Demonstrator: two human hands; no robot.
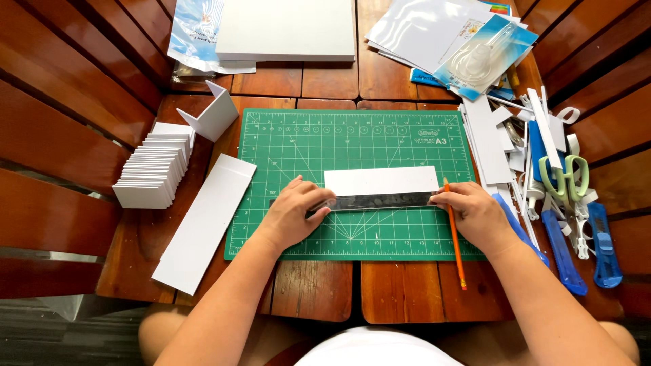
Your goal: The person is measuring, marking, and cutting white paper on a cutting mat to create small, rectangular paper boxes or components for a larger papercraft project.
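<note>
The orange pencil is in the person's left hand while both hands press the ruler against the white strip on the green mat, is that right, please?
Not quite: the head view shows the orange pencil in the right hand, not the left hand. Both hands do press the ruler by the white strip on the green mat.

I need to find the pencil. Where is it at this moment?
In the head view, the orange pencil is in the right hand, right of centre. It lies on the green cutting mat, its tip near the right end of the ruler.
</note>
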